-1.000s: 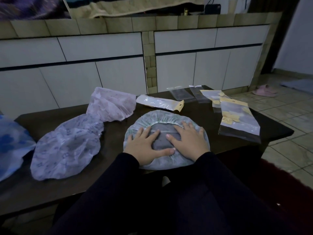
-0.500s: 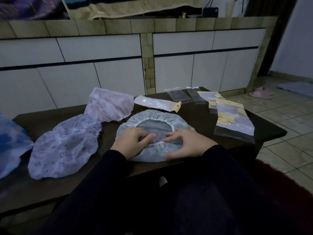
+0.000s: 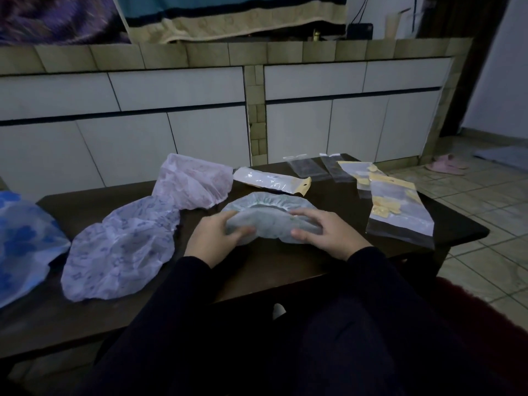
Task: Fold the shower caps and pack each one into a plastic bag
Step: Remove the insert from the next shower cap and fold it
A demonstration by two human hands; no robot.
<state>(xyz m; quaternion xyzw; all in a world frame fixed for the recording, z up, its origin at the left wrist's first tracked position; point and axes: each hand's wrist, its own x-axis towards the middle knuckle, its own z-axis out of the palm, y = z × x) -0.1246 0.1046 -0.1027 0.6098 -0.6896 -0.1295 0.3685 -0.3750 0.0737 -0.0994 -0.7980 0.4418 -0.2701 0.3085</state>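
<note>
A pale green shower cap (image 3: 268,221) lies in the middle of the dark table (image 3: 337,195), its near half lifted and turned over toward the far half. My left hand (image 3: 217,235) grips its left side, thumb under the raised edge. On the right side my right hand (image 3: 323,232) holds it the same way. A packed bag with a yellow header (image 3: 271,180) lies just behind the cap. Empty plastic bags (image 3: 397,212) lie to the right. A lilac cap (image 3: 123,247), a pink cap (image 3: 194,184) and a blue cap (image 3: 20,241) wait at the left.
Two small clear bags (image 3: 300,166) lie at the table's far edge. White cabinet doors (image 3: 171,138) stand close behind the table. Tiled floor with a pink slipper (image 3: 445,165) is on the right. My dark-clothed legs fill the foreground.
Both hands went from pressing flat on the spread cap to taking hold of its near edge and lifting it over toward the far side.
</note>
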